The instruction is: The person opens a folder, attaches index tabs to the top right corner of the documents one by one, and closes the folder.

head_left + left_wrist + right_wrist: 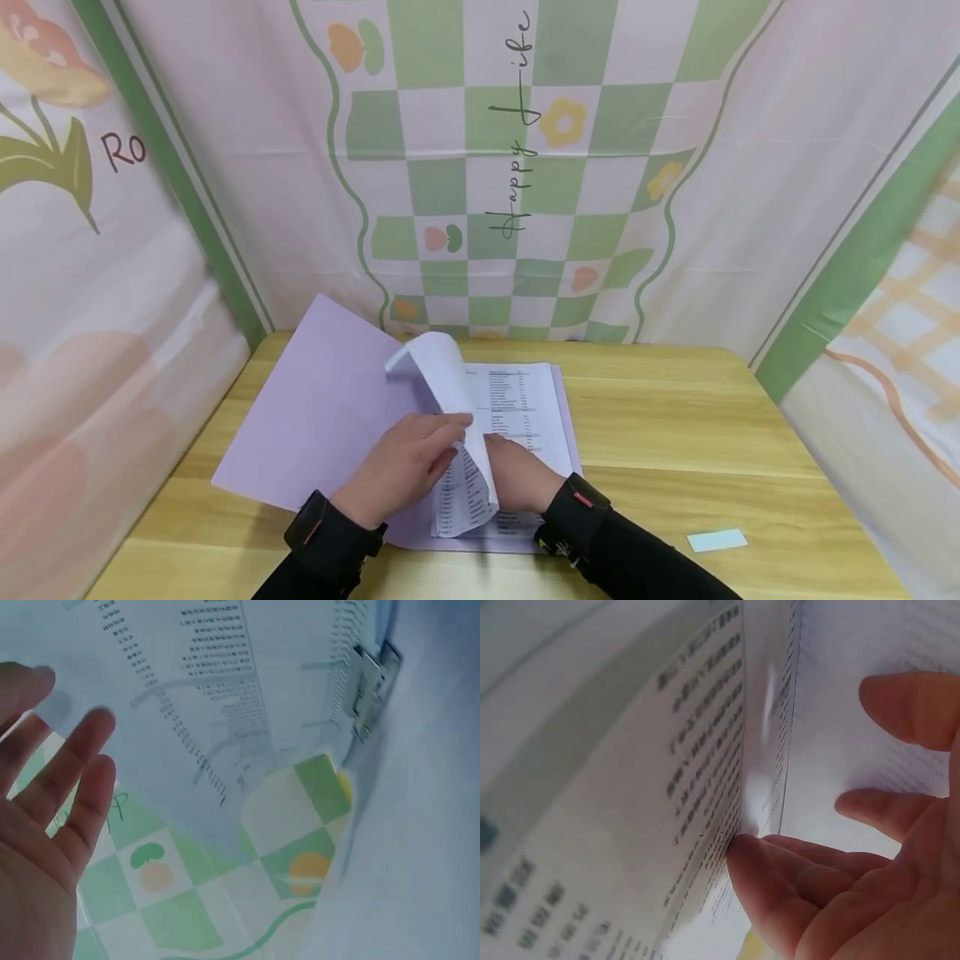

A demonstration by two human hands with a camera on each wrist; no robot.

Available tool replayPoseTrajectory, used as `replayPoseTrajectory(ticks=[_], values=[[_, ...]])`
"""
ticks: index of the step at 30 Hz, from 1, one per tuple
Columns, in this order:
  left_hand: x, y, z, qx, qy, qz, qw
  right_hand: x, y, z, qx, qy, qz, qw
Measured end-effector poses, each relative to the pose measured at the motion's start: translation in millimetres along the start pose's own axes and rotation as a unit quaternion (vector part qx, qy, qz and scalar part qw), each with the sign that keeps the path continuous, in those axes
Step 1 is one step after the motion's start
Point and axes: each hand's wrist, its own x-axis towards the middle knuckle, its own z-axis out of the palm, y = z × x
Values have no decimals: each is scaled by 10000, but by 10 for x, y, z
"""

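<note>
An open lilac folder lies on the table with printed sheets in its right half. One or more sheets are lifted into a curled page between the two hands. My left hand is on the left side of that page, fingers loosely extended against or near it. Under the page's right side is my right hand, its fingers mostly hidden in the head view. The right wrist view shows the fingers spread and relaxed among the pages. A metal clip sits at the sheets' edge in the left wrist view.
A small pale blue paper strip lies on the wooden table at the right front. Behind the table hangs a patterned cloth, with more printed cloth on both sides. Black bands are on both wrists.
</note>
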Motion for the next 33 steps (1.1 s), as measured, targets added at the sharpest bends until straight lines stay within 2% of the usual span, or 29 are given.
replayPoseTrajectory(ticks=[3,6,8,14,17,21,27,30,33], values=[[-38,-27,-39,22,-314,-34,9995,7,-13,-3,-345,-156,80,9992],[-101,-53,-93,221,-612,-114,9978,3,-15,0,-534,-369,369,9972],[-144,-66,-139,335,-694,-162,9969,-19,-8,-5,-636,-488,577,9951],[-218,-85,-365,597,-985,-283,9929,-140,62,-48,-1456,-417,1038,9830],[-249,-106,-507,717,-1241,-376,9890,-178,99,-65,-1495,-471,1274,9794],[-335,-167,-682,744,-1549,-584,9834,-187,128,-82,-1371,-625,1320,9797],[-506,-318,-776,675,-1798,-802,9781,-172,160,-105,-1415,-770,1358,9775],[-573,-359,-790,722,-2043,-1029,9708,-165,166,-115,-1372,-806,1377,9776],[-614,-355,-827,736,-2392,-1459,9571,-160,170,-114,-1341,-835,1360,9780]])
